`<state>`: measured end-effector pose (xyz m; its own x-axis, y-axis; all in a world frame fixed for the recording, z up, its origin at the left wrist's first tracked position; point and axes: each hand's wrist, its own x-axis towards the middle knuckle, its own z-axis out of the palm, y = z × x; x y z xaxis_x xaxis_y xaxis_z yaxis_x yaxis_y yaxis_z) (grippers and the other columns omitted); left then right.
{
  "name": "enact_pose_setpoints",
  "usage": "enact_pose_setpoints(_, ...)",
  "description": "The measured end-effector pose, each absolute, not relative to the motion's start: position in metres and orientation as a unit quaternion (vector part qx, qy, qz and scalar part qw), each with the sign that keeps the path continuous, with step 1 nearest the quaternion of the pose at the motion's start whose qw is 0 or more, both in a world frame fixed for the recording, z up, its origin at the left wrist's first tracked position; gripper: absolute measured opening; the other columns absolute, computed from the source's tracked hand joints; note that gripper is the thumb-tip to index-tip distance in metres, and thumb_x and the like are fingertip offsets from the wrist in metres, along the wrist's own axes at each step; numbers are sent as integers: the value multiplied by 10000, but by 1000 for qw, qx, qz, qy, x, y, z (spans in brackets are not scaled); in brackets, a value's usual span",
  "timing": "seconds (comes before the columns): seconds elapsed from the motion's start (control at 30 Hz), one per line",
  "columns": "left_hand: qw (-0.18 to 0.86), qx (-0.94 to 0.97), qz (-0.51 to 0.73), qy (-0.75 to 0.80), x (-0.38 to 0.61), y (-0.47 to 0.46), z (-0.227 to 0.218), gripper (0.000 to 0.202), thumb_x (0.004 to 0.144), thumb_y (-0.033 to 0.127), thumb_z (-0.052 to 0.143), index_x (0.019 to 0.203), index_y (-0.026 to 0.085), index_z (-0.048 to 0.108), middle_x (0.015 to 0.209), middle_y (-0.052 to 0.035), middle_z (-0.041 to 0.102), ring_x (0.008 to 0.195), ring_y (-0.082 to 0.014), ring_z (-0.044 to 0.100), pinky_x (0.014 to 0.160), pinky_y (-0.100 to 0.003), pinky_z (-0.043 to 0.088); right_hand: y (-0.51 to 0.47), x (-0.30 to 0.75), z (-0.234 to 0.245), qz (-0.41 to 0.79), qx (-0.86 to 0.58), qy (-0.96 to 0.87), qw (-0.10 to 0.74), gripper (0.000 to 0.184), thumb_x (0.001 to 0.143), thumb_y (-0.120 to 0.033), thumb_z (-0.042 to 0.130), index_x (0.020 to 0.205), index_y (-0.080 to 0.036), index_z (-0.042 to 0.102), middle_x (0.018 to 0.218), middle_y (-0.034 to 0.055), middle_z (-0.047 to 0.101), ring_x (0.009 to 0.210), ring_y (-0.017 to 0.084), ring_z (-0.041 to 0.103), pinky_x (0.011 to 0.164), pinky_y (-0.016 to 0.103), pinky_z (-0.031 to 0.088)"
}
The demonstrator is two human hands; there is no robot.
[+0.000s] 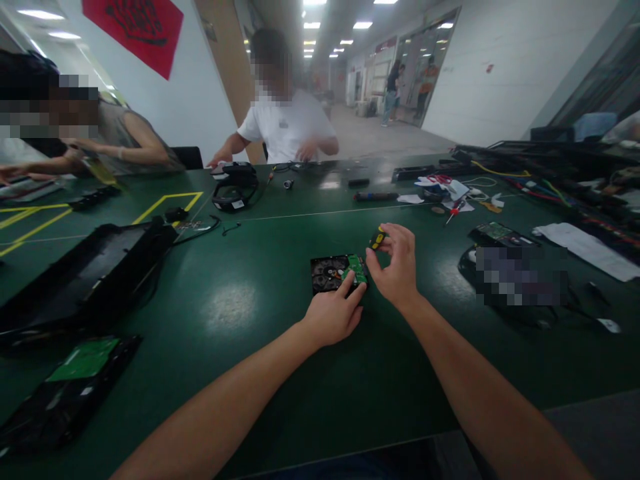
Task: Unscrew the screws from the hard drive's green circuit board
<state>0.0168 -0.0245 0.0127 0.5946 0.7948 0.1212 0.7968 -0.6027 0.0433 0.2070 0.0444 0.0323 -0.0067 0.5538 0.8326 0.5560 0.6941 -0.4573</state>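
Observation:
A black hard drive (327,272) with a green circuit board lies on the green table in front of me. My left hand (334,315) holds it against the tabletop. Two of its fingertips rest on the circuit board, and the other fingers curl by the near right edge. Just right of the drive, my right hand (397,263) is raised, its thumb and fingers closed on a short black-and-yellow screwdriver (377,238). Only the handle shows clearly; I cannot make out the shaft or tip.
A long black casing (85,277) and a board-bearing black unit (75,380) lie left. On the right are a partly blurred black device (515,280), white cloth (590,250) and red screwdriver (454,212). A black headset (235,187) sits near a person (295,127) across the table.

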Motion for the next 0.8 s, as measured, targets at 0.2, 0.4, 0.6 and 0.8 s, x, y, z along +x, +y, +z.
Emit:
enact_pose_setpoints(0.2, 13, -892, -64, -447, 18, -24, 12, 615, 1066, 439, 428, 1646, 236, 395, 1728, -196, 335, 1076, -320, 764, 837, -466, 637, 45, 207, 33, -7, -393, -704, 592, 588, 935, -191, 668, 1472, -312, 461, 1453, 143, 449, 1150, 281, 654, 835, 464, 695)
enact_pose_setpoints(0.4, 15, -892, -64, -446, 18, -24, 13, 622, 1062, 439, 440, 1648, 235, 391, 1730, -197, 332, 1060, -313, 767, 830, -459, 637, 46, 207, 29, -10, -387, -704, 596, 622, 919, -168, 670, 1482, -310, 446, 1451, 142, 443, 1090, 265, 675, 838, 469, 691)
enact_pose_setpoints(0.6, 10, -892, -65, -447, 17, -24, 12, 623, 1065, 437, 430, 1650, 228, 387, 1725, -207, 336, 1059, -315, 768, 842, -470, 636, 45, 205, 30, -5, -384, -700, 603, 601, 916, -175, 693, 1451, -323, 464, 1451, 130, 447, 1081, 259, 679, 815, 455, 696)
enact_pose_setpoints(0.8, 10, -893, -61, -445, 17, -24, 14, 616, 1069, 434, 424, 1645, 220, 392, 1729, -214, 325, 1093, -315, 761, 866, -464, 635, 45, 206, 30, 9, -387, -706, 593, 613, 924, -158, 663, 1475, -316, 445, 1443, 130, 458, 1044, 237, 704, 839, 448, 693)
